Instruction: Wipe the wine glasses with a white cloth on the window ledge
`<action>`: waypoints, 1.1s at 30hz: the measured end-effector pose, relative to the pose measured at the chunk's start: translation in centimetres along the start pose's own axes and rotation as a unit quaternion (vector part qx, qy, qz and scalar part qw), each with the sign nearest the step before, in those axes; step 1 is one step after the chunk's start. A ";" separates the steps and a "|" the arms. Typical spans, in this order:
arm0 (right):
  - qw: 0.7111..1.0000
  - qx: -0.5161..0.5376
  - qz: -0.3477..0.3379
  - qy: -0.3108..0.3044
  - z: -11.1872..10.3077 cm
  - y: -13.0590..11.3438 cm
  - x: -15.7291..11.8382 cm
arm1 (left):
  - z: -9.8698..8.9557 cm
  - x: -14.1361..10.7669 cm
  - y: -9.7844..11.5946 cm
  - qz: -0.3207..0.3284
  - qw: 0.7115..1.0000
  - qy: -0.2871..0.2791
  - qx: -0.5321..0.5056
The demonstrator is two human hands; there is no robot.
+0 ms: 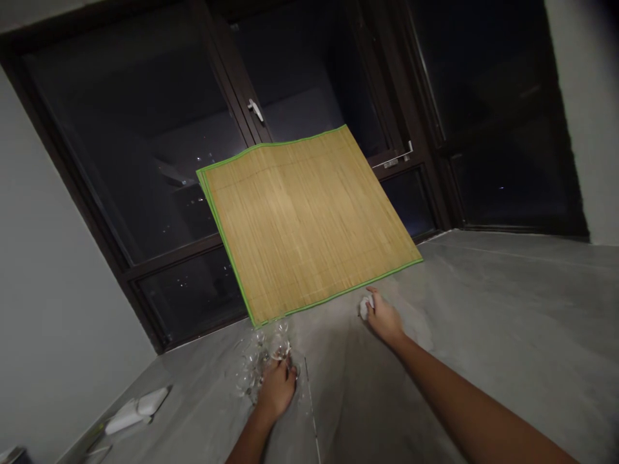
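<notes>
Several clear glasses (247, 370) stand bunched together on the grey stone-like surface. My left hand (277, 386) is among them, its fingers curled at a clear glass (281, 347) on the right side of the bunch. To the right, my right hand (384, 317) is closed on a crumpled white tissue or cloth (366, 307), low over the surface. Behind both hands a bamboo mat (314, 219) with green edging stands tilted against the window. Parts of the glasses are blurred and hidden by my left fingers.
A white folded bundle (138, 410) lies at the lower left of the grey surface (507, 322). Dark-framed windows (135, 129) with a white handle (255, 110) rise behind. A metal window stay (394, 159) juts out right of the mat.
</notes>
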State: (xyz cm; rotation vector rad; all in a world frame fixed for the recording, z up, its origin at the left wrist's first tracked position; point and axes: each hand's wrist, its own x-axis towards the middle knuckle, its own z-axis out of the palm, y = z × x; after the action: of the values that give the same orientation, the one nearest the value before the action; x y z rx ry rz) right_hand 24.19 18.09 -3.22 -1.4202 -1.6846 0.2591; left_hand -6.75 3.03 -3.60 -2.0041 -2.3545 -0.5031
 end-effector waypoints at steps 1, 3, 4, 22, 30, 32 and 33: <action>1.000 -0.001 -0.002 0.002 0.0 0.0 0.0 | 0.1 -0.2 0.0 0.003 1.000 0.008 -0.016; 1.000 -0.002 -0.008 0.006 0.1 0.1 0.0 | 0.2 -0.4 0.0 0.008 0.999 0.021 -0.048; 1.000 -0.002 -0.009 0.007 0.1 0.1 0.0 | 0.1 -0.6 0.0 0.008 0.998 0.025 -0.063; 1.000 0.005 -0.001 -0.011 -0.1 -0.2 0.0 | -3.2 -10.6 -0.4 0.014 0.971 0.153 -0.184; 0.994 0.037 -0.056 -0.092 1.2 -0.7 -0.5 | -5.3 -10.8 -7.7 -0.191 0.856 0.365 -0.312; 0.991 0.052 -0.083 -0.092 1.6 -0.9 -0.6 | -5.2 -10.4 -7.9 -0.178 0.850 0.351 -0.349; 0.990 0.056 -0.094 -0.090 1.7 -0.9 -0.7 | -5.1 -10.3 -7.7 -0.170 0.853 0.337 -0.361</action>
State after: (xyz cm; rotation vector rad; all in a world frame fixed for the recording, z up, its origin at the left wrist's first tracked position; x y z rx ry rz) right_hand 22.28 17.85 -3.93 -1.1752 -1.9067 0.3776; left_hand -13.32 -9.15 -2.75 -1.1501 -2.1701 -1.9629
